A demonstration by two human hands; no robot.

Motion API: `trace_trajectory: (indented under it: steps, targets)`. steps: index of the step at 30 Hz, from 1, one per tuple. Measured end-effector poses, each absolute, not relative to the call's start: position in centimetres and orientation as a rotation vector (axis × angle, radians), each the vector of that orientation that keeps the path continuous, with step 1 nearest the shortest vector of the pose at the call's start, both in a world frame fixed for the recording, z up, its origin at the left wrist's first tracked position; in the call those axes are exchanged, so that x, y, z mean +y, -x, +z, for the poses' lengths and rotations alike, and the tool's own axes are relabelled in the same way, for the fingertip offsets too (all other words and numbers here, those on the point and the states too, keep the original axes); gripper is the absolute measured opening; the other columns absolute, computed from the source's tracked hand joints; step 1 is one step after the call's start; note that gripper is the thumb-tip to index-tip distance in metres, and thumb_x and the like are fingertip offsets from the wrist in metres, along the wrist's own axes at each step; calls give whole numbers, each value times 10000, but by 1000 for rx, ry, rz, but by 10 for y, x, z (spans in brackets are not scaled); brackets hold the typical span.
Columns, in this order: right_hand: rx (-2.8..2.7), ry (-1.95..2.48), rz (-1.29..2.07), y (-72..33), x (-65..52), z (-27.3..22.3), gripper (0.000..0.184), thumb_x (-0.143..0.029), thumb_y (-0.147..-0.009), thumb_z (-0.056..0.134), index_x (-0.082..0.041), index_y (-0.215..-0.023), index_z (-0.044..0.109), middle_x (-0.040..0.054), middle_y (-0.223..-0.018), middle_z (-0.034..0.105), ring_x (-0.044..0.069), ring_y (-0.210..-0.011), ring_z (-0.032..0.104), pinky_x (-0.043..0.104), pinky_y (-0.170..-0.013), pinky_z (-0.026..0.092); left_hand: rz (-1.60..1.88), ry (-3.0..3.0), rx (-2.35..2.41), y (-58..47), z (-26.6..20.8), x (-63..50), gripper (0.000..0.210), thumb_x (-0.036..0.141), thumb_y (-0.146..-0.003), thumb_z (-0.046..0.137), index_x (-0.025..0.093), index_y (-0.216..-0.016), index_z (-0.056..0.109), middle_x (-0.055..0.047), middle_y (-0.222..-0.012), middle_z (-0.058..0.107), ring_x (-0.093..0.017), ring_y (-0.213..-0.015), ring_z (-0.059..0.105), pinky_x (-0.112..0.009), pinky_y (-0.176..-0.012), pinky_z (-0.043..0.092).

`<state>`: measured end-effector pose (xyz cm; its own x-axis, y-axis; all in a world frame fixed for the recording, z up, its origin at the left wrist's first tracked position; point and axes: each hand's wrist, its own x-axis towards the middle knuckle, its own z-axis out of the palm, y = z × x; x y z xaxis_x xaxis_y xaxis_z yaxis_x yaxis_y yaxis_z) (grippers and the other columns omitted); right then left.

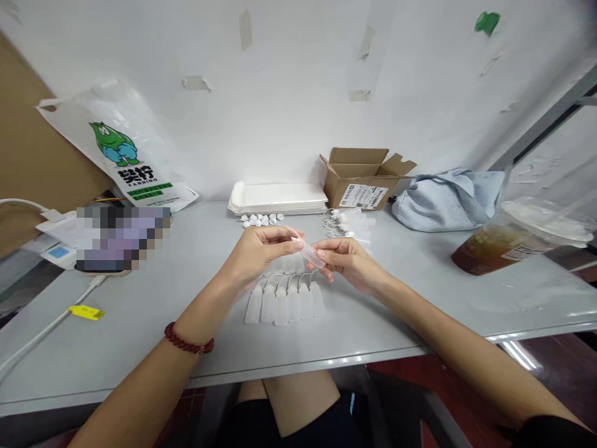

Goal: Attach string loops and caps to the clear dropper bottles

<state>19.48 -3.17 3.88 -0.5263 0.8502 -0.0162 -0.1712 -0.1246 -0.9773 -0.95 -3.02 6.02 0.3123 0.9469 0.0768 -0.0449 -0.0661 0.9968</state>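
Observation:
Over the middle of the table, both hands hold one small translucent plastic bottle [311, 254], tilted with its top toward the left. My left hand [263, 249] pinches the top end, so its tip is hidden by the fingers. The fingers of my right hand [347, 258] are closed on the bottle's body. Below the hands lies a row of several similar bottles [281, 306], with thin pale tubes curving from their tops. More bottles are partly covered behind that row. Loose white caps [263, 219] lie in a cluster beyond my left hand.
Capped bottles [354, 223] lie before an open cardboard box [361, 180]. A stack of white trays [280, 198] stands by the wall. At right are a blue cloth bag [445, 202] and a drink cup [489, 246]. A phone [124, 239], cable [56, 322] and plastic bag [125, 143] occupy the left.

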Motion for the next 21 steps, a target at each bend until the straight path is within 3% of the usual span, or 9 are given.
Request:
trace_trajectory:
  steps: [2,8,13,21]
  targets:
    - [-1414,847,1688,-195,-32,39,239,-351,-762,711,-135,-862,724,46,-739,698,63,-481,484,219,-467,405,995,-1494,991,12,63,-30,192,350,-673,780,178,-751,746,-50,-933,709,-176,-876,617,-287,-803,471]
    - [-1454,953,1510,-195,-31,38,268,-394,-772,695,-133,-831,700,-8,-614,629,52,-437,454,250,-524,439,900,-1600,1190,5,62,-32,334,453,-738,691,136,-636,665,10,-563,578,-95,-527,515,-215,-519,431]
    - [-1519,1004,1394,-192,-32,43,319,-445,-803,640,-129,-765,646,2,-606,628,68,-420,496,223,-434,411,868,-1525,1284,-5,54,-35,413,481,-790,623,137,-573,553,33,-501,515,-64,-411,461,-187,-419,375]
    - [-1523,1064,1377,-193,-32,41,385,-526,-817,583,-145,-769,570,-16,-565,597,78,-332,501,205,-347,363,836,-1465,1255,-10,52,-37,421,498,-800,609,138,-591,543,16,-536,538,-76,-420,504,-188,-393,401]
